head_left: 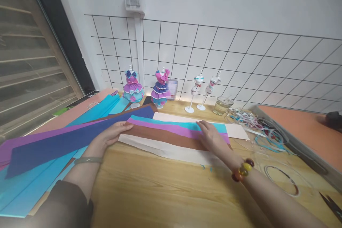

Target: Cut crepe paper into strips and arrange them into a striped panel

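Two bare hands are at work over a pale wooden table (149, 192), and at its near right corner lies a dark pointed tool (332, 205), partly out of view. The left hand (114, 132) is nearly closed, pinching the left end of the long layered strips in turquoise, purple, brown and white (162, 137). The right hand (210, 137) lies across their right part with loosely stretched fingers; whether it grips, I cannot tell. The strips lie in the middle of the table, between the hands, their coloured edges showing one beside another.

In my judgement, the layering of these strips is well advanced, but no seam or fastening is visible. At the left, large navy, purple and blue sheets (53, 146) lie overlapped, apparently not yet worked.

Farther away, a tangle of thin colourful strips (248, 119) lies near a clear glass cup with yellowish liquid (223, 106). Behind, two small dress forms in ruffled pink, purple and blue dresses (133, 91) look finished, while two slim white dress forms (197, 87) carry only small coloured bits.
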{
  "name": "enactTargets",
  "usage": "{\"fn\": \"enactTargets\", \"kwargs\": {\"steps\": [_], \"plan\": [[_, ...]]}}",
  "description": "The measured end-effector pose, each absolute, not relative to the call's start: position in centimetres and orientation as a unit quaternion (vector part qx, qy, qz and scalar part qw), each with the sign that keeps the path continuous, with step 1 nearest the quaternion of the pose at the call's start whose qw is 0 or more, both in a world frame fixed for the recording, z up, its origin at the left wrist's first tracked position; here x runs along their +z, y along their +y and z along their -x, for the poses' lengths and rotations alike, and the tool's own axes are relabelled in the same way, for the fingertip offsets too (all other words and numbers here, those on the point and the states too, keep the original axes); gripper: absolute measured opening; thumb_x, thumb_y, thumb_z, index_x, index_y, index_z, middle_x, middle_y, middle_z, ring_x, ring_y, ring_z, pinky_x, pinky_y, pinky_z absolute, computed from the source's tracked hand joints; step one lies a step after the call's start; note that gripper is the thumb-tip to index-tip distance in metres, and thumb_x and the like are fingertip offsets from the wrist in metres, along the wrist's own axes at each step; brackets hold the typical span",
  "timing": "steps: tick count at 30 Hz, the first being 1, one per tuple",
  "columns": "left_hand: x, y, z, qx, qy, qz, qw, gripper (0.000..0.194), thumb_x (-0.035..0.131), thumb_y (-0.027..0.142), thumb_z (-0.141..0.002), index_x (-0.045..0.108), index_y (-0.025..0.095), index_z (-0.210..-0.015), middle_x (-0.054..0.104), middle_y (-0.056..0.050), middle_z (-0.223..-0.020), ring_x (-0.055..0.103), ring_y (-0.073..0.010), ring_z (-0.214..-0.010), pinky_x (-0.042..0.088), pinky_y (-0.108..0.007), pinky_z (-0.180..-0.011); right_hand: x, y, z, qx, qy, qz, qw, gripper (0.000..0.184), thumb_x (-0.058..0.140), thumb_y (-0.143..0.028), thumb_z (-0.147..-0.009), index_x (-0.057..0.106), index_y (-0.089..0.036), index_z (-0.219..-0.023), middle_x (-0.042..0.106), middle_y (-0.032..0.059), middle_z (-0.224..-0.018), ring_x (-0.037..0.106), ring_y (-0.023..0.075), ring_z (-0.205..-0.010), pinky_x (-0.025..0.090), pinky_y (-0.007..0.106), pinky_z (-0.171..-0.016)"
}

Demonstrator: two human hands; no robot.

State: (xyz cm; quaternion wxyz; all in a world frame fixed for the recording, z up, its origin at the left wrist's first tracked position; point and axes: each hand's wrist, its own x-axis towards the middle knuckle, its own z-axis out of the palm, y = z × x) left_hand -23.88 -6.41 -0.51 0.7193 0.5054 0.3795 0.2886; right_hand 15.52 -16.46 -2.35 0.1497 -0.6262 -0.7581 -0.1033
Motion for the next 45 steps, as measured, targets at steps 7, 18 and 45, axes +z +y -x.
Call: {"fn": "enactTargets", "kwargs": {"steps": [7,18,45], "plan": [[-0.4,-6.4,23.3,0.308,0.41,-0.594,0.619,0.068,0.077,0.032,-0.055,0.053,0.02,-0.118,0.057,-0.011,-0.119,0.052,-0.0272,-0.111,0.044,-0.038,-0.091,-3.5,-25.0,-13.9,-0.014,-0.803,0.589,0.095,0.053,0.04,-0.043,-0.087,0.037,-0.018,-0.134,0.037,0.0132,-0.139,0.03,0.025,-0.129,0.032,0.044,-0.103],[-1.8,-5.4,24.1,0.254,0.518,-0.688,0.44,0.062,0.074,0.041,-0.054,0.059,0.025,-0.112,0.055,-0.006,-0.123,0.043,-0.0289,-0.12,0.039,-0.036,-0.097,-6.6,-30.0,-20.1,-0.018,-0.718,0.696,0.015,0.07,0.032,-0.055,-0.086,0.029,-0.008,-0.138,0.024,0.0148,-0.144,0.018,0.0272,-0.132,0.023,0.047,-0.106],[-3.4,-4.6,23.9,0.274,0.417,-0.66,0.562,0.076,0.079,0.035,-0.05,0.051,0.022,-0.12,0.064,-0.008,-0.109,0.06,-0.0271,-0.1,0.05,-0.039,-0.083,-3.6,-28.4,-13.7,-0.036,-0.785,0.606,0.128,0.025,0.04,-0.029,-0.09,0.059,-0.018,-0.101,0.063,0.0095,-0.094,0.059,0.0214,-0.086,0.048,0.037,-0.074]]}}
